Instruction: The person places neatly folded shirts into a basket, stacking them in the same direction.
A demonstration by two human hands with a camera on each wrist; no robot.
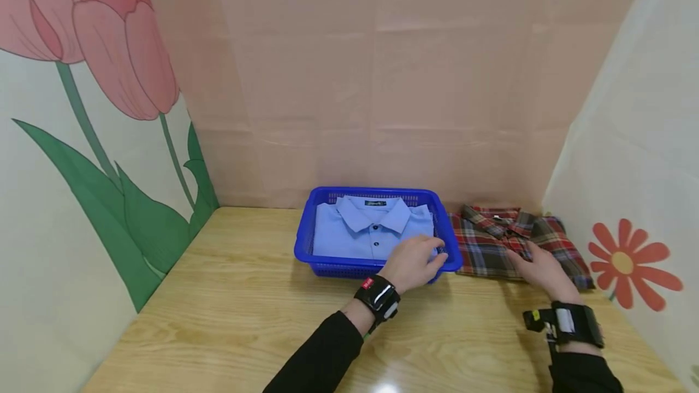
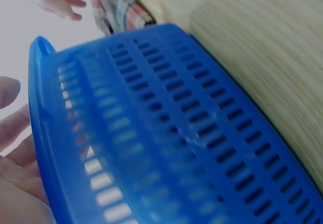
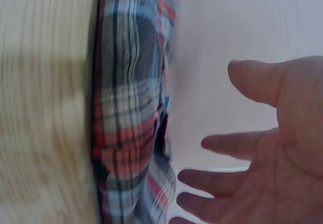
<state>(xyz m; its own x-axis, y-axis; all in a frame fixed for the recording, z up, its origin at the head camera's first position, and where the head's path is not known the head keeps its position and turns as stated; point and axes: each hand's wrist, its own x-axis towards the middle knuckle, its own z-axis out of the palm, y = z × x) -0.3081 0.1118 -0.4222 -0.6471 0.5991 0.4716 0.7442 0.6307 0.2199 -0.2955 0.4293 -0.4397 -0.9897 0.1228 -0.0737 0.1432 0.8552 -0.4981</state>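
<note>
A folded light-blue collared shirt (image 1: 357, 232) lies in a blue plastic basket (image 1: 333, 268), its collar toward the back. My left hand (image 1: 416, 261) is over the basket's front right corner, fingers loosely bent and gripping nothing that I can see. In the left wrist view its fingers (image 2: 15, 128) show beyond the basket's rim; whether they touch the shirt I cannot tell. A folded red, grey and white plaid shirt (image 1: 480, 256) lies on the table right of the basket. Just above its front part hovers my right hand (image 1: 546, 272), its spread fingers (image 3: 222, 181) holding nothing.
The wooden table (image 1: 229, 302) reaches back to a pinkish-brown covered wall (image 1: 355, 77). Side panels stand close by: one with painted tulips (image 1: 125, 47) on the left, one with a red flower (image 1: 622, 262) on the right, near the plaid shirt.
</note>
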